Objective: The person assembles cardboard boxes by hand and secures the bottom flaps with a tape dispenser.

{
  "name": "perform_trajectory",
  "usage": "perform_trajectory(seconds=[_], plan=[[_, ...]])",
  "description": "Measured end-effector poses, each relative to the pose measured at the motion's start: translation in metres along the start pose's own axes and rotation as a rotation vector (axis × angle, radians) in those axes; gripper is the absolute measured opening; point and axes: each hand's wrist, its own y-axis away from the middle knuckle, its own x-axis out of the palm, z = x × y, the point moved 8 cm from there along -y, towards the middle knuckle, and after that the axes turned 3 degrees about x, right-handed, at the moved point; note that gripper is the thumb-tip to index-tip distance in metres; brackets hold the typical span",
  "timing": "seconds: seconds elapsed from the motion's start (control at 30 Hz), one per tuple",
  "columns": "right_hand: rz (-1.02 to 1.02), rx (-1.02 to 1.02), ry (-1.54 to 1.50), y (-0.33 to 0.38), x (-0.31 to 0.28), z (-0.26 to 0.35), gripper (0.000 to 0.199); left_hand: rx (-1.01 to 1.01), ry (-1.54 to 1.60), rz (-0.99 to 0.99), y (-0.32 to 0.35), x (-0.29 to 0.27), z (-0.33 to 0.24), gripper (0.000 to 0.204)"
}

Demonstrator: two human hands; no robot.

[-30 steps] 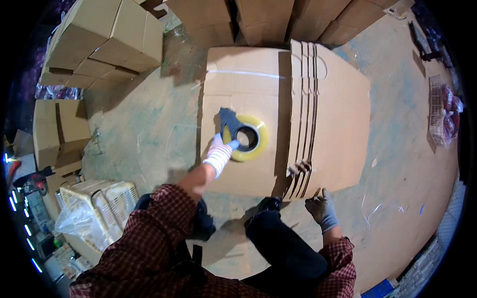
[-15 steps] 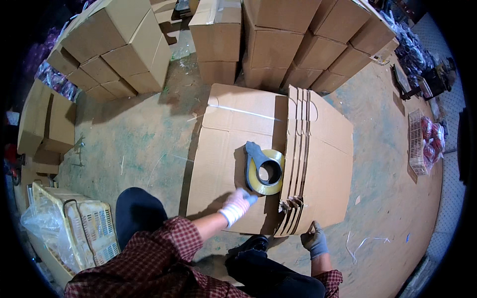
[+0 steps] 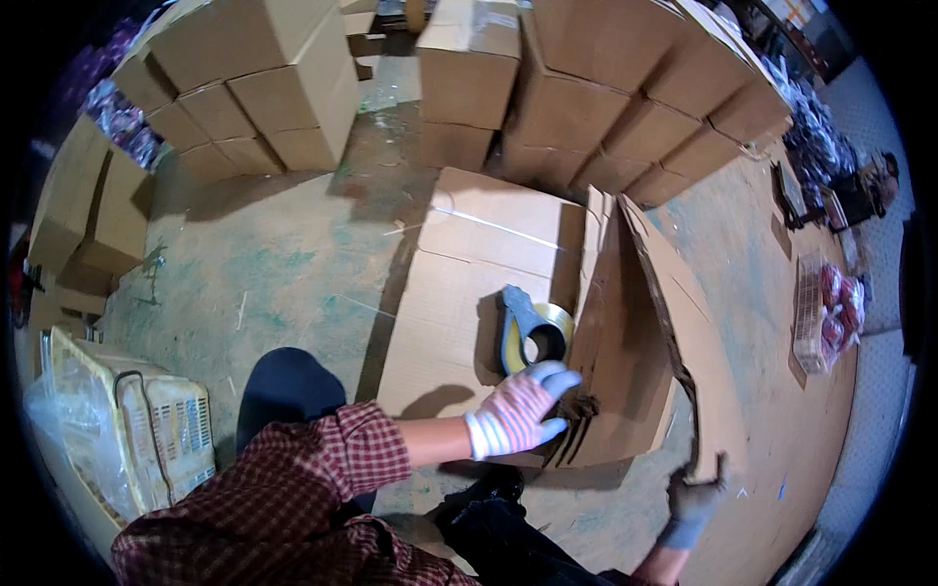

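A large brown carton [image 3: 459, 293] lies on the concrete floor with a tape dispenser holding a yellowish roll [image 3: 532, 332] on top of it. Beside it, several flattened cartons [image 3: 611, 391] lean in a stack. My left hand [image 3: 518, 410], in a white and pink glove, curls its fingers over the near edge of that stack, just below the dispenser. My right hand [image 3: 696, 498], in a grey glove, grips the near corner of the outermost flat carton [image 3: 674, 322], which is tilted up and away from the others.
Stacks of closed brown boxes [image 3: 576, 88] line the far side and the left [image 3: 244, 78]. A bagged cream basket [image 3: 127, 439] stands at lower left. Packets in red wrappers [image 3: 831, 303] lie at the right. My dark trouser knee [image 3: 288, 391] is near the carton.
My left hand has left the tape dispenser and come to the near edge of the flat stack. My right hand has lifted the outermost flat carton up on its edge.
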Motion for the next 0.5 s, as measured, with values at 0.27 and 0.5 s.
perform_trajectory(seconds=[0.27,0.5], plan=[[-0.617,-0.267,0.289,0.159,0.063,0.049,0.042,0.58,-0.138,-0.538,-0.018,-0.139,-0.058,0.07],[-0.62,0.023,0.634,0.194,0.107,0.068,0.052,0.727,-0.313,-0.287,0.006,-0.15,-0.048,0.043]])
